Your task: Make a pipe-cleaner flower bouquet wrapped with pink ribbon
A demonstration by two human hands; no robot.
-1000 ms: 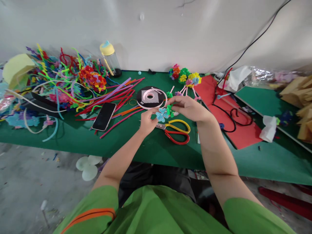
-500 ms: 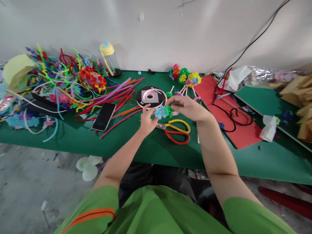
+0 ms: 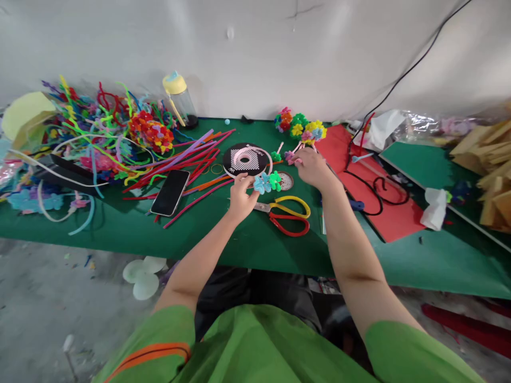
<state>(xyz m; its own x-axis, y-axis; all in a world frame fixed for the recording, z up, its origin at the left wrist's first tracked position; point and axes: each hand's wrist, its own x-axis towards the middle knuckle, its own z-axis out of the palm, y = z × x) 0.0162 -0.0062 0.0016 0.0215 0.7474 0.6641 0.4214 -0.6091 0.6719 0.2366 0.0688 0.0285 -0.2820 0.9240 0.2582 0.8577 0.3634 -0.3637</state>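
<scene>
Pinched in my left hand (image 3: 242, 199) are a light blue pipe-cleaner flower (image 3: 262, 183) and a green pipe-cleaner flower (image 3: 275, 181), side by side above the table. My right hand (image 3: 314, 169) has its fingertips closed at a pink pipe-cleaner flower (image 3: 293, 158), which lies partly behind them. Left of that flower is another green flower with a pale stem (image 3: 277, 156). Below my hands rest scissors (image 3: 289, 215) with one yellow and one red handle. A roll of pale pink ribbon on a black checkered spool (image 3: 245, 158) lies just beyond my left hand.
Finished flower balls (image 3: 300, 126) stand near the wall. Loose pipe cleaners (image 3: 199, 159), a phone (image 3: 170, 192) and a yellow-capped bottle (image 3: 181, 98) are to the left, beside a tangled colourful pile (image 3: 104, 133). A red sheet (image 3: 393, 213) with a black cord lies right.
My right hand has left the green flower beside the blue one and moved up and right to the pink flower. My left hand stays in place, still holding the blue and green flowers.
</scene>
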